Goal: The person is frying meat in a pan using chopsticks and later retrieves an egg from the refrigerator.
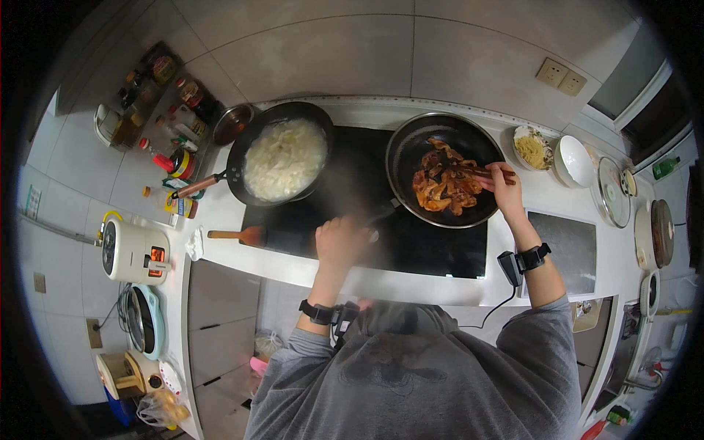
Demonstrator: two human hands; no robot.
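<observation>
My right hand (503,190) grips a pair of brown chopsticks (484,171) over the right-hand frying pan (401,148). Their tips reach in among browned, glazed meat pieces (443,190), which lie heaped in the middle of this dark pan. Closed around the pan's handle (385,210) is my left hand (342,242), slightly blurred by a hazy patch. Both hands are bare, with a black strap on each wrist. The pan rests on a black glass cooktop (357,148). To its left, a dark wok (236,165) holds a pale, cloudy, soupy food (286,159).
A spatula with a wooden handle (234,235) lies along the cooktop's front left. Bottles (187,124) and a metal bowl (233,125) crowd the left corner, above a cream appliance (135,250). A noodle-like food bowl (532,151), white bowl (573,161) and glass lid (611,192) stand right.
</observation>
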